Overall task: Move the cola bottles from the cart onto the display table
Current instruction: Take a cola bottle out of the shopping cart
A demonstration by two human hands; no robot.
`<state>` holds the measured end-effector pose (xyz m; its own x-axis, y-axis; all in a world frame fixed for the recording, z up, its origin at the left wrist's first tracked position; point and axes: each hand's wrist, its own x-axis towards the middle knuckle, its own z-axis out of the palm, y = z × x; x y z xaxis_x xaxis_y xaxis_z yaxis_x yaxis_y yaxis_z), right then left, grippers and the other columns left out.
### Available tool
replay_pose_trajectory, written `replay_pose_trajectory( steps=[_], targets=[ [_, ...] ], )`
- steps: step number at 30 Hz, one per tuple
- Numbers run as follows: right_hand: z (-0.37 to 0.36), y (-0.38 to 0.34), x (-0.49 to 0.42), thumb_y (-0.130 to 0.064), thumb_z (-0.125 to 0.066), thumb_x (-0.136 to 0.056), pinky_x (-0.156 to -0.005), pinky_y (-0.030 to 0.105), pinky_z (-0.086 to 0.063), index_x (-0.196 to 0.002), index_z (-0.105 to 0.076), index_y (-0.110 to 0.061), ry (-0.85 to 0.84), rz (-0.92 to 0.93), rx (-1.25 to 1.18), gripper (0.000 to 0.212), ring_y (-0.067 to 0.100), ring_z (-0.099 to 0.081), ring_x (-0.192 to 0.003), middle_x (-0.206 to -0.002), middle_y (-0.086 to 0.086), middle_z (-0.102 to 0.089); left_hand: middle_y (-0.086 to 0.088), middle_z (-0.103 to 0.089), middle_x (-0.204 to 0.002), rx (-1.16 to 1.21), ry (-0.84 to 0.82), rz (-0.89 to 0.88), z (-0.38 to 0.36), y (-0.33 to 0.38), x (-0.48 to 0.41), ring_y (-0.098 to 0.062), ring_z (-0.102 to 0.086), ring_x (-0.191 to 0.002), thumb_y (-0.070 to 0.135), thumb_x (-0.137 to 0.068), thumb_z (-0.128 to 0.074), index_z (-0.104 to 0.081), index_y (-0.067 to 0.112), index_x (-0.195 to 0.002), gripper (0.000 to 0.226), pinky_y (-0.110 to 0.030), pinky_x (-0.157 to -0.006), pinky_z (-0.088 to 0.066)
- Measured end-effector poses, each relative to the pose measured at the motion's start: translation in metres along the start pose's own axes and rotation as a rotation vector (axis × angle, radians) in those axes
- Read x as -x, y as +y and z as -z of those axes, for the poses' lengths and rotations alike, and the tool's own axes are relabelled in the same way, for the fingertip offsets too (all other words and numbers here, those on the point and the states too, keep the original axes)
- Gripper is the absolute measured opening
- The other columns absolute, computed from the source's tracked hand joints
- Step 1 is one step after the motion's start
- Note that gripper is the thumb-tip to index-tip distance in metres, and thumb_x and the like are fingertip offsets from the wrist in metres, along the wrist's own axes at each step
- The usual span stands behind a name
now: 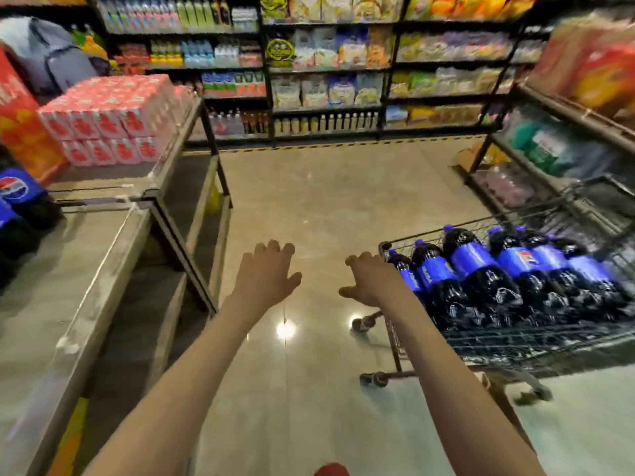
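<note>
At right in the head view, a wire-mesh cart [515, 341] holds dark, glossy cola bottles [481, 266] with blue labels. They lie side by side, long axes slanting away from the person and blue caps towards the cart's far-left rim. More bottles [17, 201], blurred, sit on the smooth, pale display table [68, 262] at left. Between the two, the left hand [264, 273] and right hand [371, 280] are spread and empty, the right near the cart's corner.

cart [405, 239]: metal wire | cola bottles [481, 266]: glossy plastic | floor [326, 207]: glossy, smooth
</note>
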<state>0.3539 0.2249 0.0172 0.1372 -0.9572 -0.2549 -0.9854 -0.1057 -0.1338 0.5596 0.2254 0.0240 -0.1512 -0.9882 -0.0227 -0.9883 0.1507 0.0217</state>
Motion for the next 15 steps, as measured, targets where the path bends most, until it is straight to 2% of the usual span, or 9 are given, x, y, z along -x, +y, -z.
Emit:
replay_pose_trajectory(
  steps=[6,11,15],
  targets=[
    [-0.029,0.087,0.045,-0.048,-0.065,-0.092,-0.088,0.041,-0.046,-0.131,-0.048,-0.012,-0.059,-0.197,-0.055,0.056,0.034,-0.053,-0.119,-0.131,0.013,-0.053,-0.006,-0.049,-0.139,0.023,-0.169,-0.163,-0.037,0.086,-0.010,-0.030,-0.048,-0.126,0.051,-0.096,-0.055,-0.040,0.023,-0.145,0.059,-0.041,-0.099,-0.043],
    [-0.040,0.131,0.072,-0.050,-0.062,-0.092,-0.098,0.045,-0.045,-0.132,-0.047,-0.012,-0.020,-0.292,-0.065,0.057,0.034,-0.053,-0.120,-0.129,0.014,-0.053,-0.005,-0.048,-0.139,0.024,-0.159,-0.290,-0.046,0.142,-0.024,-0.030,-0.047,-0.127,0.049,-0.095,-0.055,-0.041,0.023,-0.145,0.058,-0.041,-0.099,-0.042],
    [-0.051,0.160,0.084,-0.049,-0.063,-0.092,-0.104,0.047,-0.041,-0.136,-0.045,-0.012,-0.096,-0.367,-0.122,0.060,0.036,-0.047,-0.128,-0.137,0.014,-0.048,-0.007,-0.049,-0.135,0.018,-0.219,-0.396,-0.050,0.187,-0.035,-0.031,-0.048,-0.123,0.048,-0.097,-0.054,-0.039,0.023,-0.145,0.057,-0.041,-0.095,-0.041]
  ],
)
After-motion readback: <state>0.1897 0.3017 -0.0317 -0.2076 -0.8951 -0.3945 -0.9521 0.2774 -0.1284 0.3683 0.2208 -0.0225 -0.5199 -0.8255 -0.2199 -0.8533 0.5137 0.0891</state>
